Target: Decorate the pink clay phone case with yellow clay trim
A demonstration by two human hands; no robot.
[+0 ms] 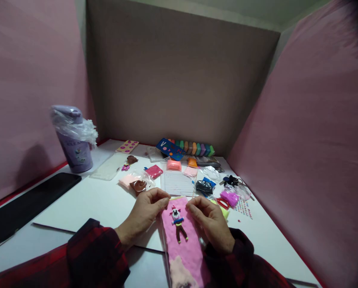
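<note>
Between my hands lies a pink clay-covered phone case (179, 256) with clear side edges. On it is a small clay figure (179, 224) with a white head, blue top, brown legs and light green feet. A beige clay patch (179, 272) covers its near end. My left hand (149, 210) is closed, thumb and fingertips pinched at the upper left corner. At the upper right corner, my right hand (210, 220) pinches in the same way, its fingers curled. Whether a tiny bit of clay sits in either pinch cannot be made out.
Clay packets surround a lined paper (179, 184), including a brown one (138, 186) and a black one (204, 187). Red scissors (223, 203) and a sticker sheet (244, 208) lie right. A purple tumbler (75, 148) and a black phone-like slab (32, 204) stand left.
</note>
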